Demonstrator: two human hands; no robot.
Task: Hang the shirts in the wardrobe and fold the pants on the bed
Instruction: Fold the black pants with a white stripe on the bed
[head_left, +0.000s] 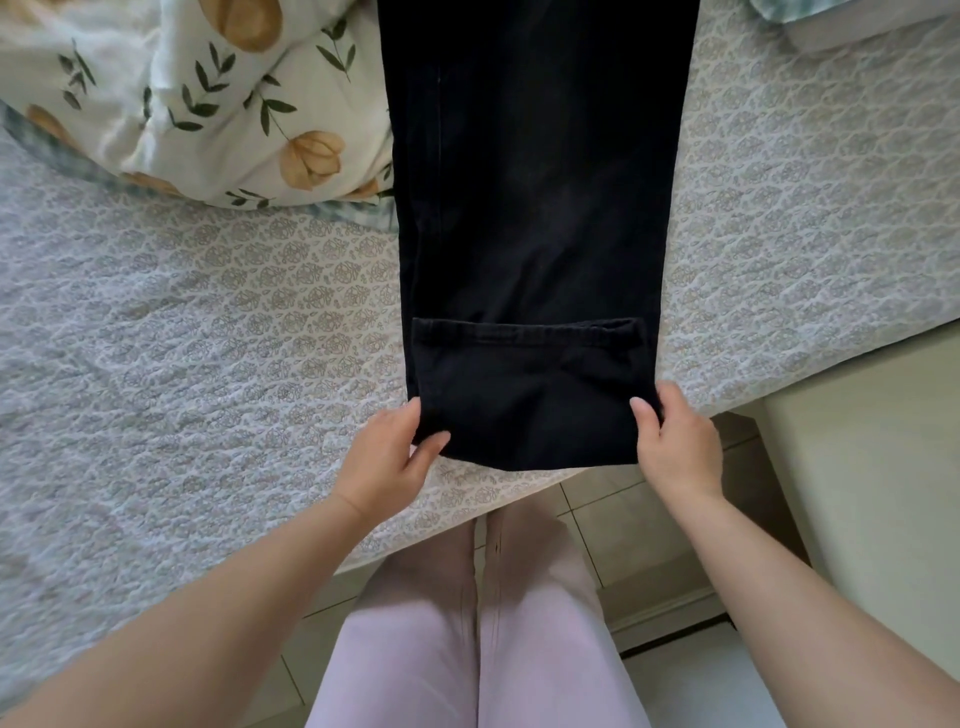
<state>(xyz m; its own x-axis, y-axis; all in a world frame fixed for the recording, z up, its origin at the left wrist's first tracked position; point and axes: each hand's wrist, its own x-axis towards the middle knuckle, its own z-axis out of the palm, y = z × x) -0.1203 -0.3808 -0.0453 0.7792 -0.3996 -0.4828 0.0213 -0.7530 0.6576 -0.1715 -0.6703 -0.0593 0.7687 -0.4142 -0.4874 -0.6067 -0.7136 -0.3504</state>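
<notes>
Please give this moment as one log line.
black pants: hem end folded up, on bed | left hand: grips fold | right hand: grips fold

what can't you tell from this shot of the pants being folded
Head view: the top of the black pants is cut off by the upper edge.
Some fingers of the left hand and right hand go under the folded hem, hidden by cloth.
Pale bundle top right: cropped.
</notes>
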